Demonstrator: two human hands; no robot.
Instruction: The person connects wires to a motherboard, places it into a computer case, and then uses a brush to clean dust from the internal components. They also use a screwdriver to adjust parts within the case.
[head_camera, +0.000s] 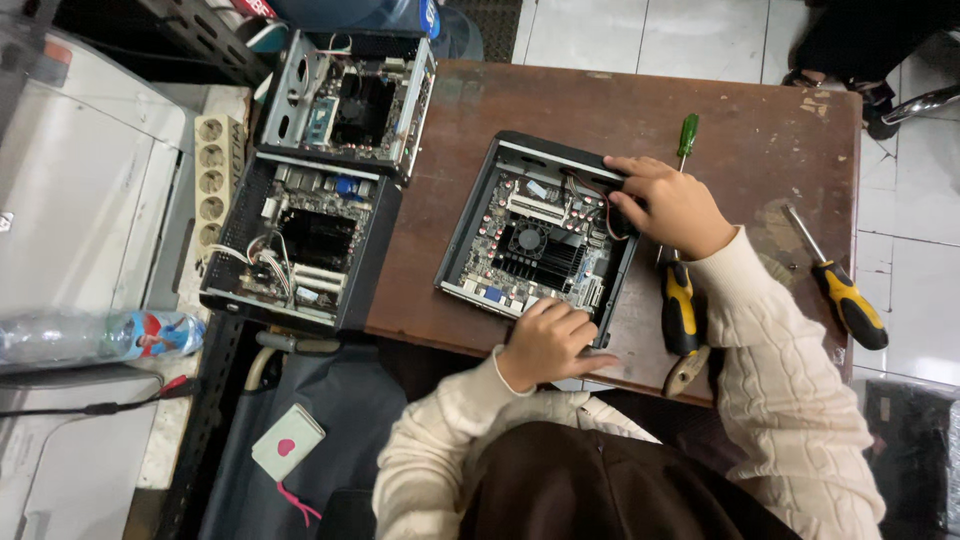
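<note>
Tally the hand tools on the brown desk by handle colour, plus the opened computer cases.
Yellow-and-black-handled screwdrivers: 2
Green-handled screwdriver: 1
Open small computer cases with exposed boards: 3
Total: 6
</note>
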